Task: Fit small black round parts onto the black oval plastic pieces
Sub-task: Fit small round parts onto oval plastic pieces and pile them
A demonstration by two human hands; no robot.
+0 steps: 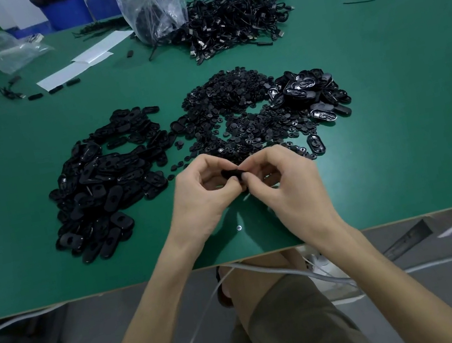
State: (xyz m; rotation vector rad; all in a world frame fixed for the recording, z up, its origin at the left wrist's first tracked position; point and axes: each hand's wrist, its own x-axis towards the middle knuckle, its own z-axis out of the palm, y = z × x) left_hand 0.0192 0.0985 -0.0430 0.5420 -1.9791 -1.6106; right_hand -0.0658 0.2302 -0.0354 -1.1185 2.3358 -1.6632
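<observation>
Just above the near edge of the green bench point(394, 149), the left hand point(203, 196) and right hand point(285, 184) meet fingertip to fingertip. Both are curled around one black oval piece point(230, 174), which is held off the surface between them. The left hand's fingers point(228, 185) pinch it from below and the side, and the right hand's close on its other end. Only a dark sliver shows, so a small round part may already be under the right fingertips, but that is too hidden to tell. The piece looks like light, stiff, glossy moulded plastic that would slip easily. It is probably best gripped by its long edges, leaving the recess free for pressing a part in. Beyond the hands, a loose spread of round parts point(234, 110) lies within easy reach. It sits between a big heap of oval pieces point(106, 179) on the left and a smaller heap point(310, 94) on the right. Further back are a tangle of black cables point(230, 25) and a clear plastic bag point(149, 7).
</observation>
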